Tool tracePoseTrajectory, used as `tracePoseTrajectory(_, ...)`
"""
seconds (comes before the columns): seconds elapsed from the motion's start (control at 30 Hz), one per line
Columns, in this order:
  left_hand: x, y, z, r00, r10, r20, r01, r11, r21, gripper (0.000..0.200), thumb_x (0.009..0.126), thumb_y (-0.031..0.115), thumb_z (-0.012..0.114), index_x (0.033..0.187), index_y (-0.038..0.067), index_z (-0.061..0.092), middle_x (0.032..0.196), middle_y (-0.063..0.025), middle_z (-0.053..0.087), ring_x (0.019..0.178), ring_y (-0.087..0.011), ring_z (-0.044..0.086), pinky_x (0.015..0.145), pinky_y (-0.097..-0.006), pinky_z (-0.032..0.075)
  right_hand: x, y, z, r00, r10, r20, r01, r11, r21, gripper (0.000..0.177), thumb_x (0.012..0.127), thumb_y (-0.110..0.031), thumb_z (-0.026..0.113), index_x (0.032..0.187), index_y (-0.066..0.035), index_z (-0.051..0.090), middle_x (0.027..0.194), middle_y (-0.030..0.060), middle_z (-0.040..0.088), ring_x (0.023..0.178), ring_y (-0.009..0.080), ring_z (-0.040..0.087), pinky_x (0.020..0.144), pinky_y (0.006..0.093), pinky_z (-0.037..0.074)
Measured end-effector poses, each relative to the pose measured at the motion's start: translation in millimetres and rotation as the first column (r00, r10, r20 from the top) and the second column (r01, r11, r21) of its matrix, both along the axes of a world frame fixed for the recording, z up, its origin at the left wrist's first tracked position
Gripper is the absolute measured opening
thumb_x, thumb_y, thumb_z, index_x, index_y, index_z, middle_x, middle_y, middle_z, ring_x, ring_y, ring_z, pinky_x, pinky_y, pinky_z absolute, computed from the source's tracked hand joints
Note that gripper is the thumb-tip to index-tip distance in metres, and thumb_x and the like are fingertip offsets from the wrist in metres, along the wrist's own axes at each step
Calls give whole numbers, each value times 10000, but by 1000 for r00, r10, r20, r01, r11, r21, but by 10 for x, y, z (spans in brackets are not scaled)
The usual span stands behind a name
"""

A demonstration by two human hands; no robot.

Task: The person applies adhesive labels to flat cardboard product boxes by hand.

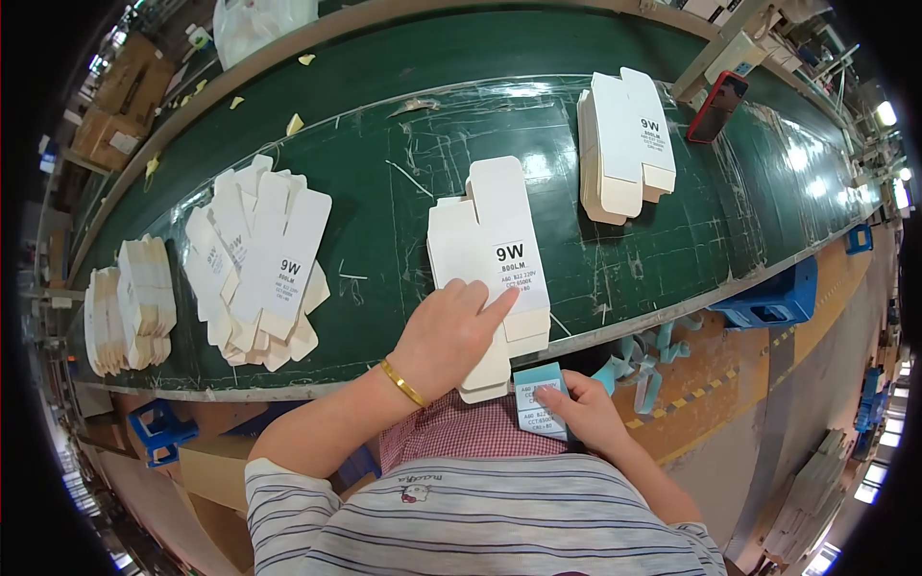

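Note:
A stack of flat white cartons (495,221) marked "9W 800LM" lies at the green table's front edge. My left hand (451,336) rests on it, index finger stretched onto the small print below "800LM", the other fingers curled; nothing shows in its grasp. Just beyond the table edge, my right hand (586,408) grips a light-blue strip of printed labels (540,408), thumb on top. The label print reads like the small text on the carton. To the left lies a fanned pile of similar cartons (254,259).
Another carton stack (624,144) lies at the back right, beside a red-edged phone (718,108). Banded carton bundles (146,302) sit at the far left. Blue backing strips (648,370) hang below the table edge near blue stools (768,296). Yellowish scraps dot the table's (384,230) back.

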State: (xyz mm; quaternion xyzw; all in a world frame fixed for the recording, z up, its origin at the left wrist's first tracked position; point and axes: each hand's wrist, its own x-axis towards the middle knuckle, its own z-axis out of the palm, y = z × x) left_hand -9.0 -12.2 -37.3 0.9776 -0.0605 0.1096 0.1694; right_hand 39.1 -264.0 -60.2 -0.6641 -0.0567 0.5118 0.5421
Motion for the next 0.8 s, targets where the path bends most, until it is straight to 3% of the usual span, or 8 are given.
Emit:
tracePoseTrajectory(0.1,-3,-70,-43,987,-12,162,16,1000,-24,369,775,74,636,1138,8,619,887,-84,546,783,-223,554,642,-332,482,-51,-84,-62,999,-24,-34,27,998,61,244,948,-173,656,1107,11,670,967,24,691,861,59,587,755,240,495)
tracePoseTrajectory(0.23,118,-122,-69,997,-61,52,59,998,36,246,788,110,640,1003,-5,612,909,-114,598,840,-268,592,761,-374,512,-80,-89,39,999,10,44,-15,994,111,237,926,-120,650,1125,8,657,997,29,686,890,80,594,791,256,495)
tracePoseTrajectory(0.3,164,-149,-110,993,-86,79,77,991,111,197,781,121,604,942,9,615,860,-97,587,806,-253,589,740,-358,510,-61,-88,156,981,80,176,-103,987,125,255,895,-94,654,1128,11,655,1001,33,684,894,90,596,805,263,493)
tracePoseTrajectory(0.4,144,-185,-24,984,-144,103,94,917,388,93,738,135,582,770,53,615,773,-70,564,723,-216,586,683,-324,502,-45,-72,237,940,156,303,-203,971,128,262,865,-69,661,1115,11,663,992,34,685,888,98,600,810,269,493)
tracePoseTrajectory(0.57,-145,177,448,939,-200,280,101,938,332,96,683,127,617,755,74,582,747,-48,533,685,-206,564,617,-326,477,-35,-87,174,930,142,340,-197,971,135,196,866,-80,672,1040,6,698,945,34,688,853,98,605,795,262,492)
tracePoseTrajectory(0.63,-434,460,681,948,-160,276,50,929,366,120,668,124,623,766,76,575,749,-51,529,688,-211,554,612,-327,467,-8,-98,60,907,155,392,-226,964,141,188,867,-63,663,1036,12,697,945,35,674,853,96,595,786,259,485)
tracePoseTrajectory(0.73,-943,939,915,970,-22,241,-95,882,462,135,674,125,628,791,89,570,757,-52,530,695,-215,558,624,-333,473,-17,-56,101,941,119,317,-188,962,199,193,857,-58,670,1036,12,695,964,39,667,876,100,595,787,259,481)
tracePoseTrajectory(0.8,-1257,1311,803,967,154,202,-233,852,469,146,723,118,642,858,71,614,827,-61,591,774,-233,598,664,-337,496,0,-4,168,895,129,427,-230,954,194,185,831,-34,676,1010,11,687,906,37,639,833,106,585,750,257,470)
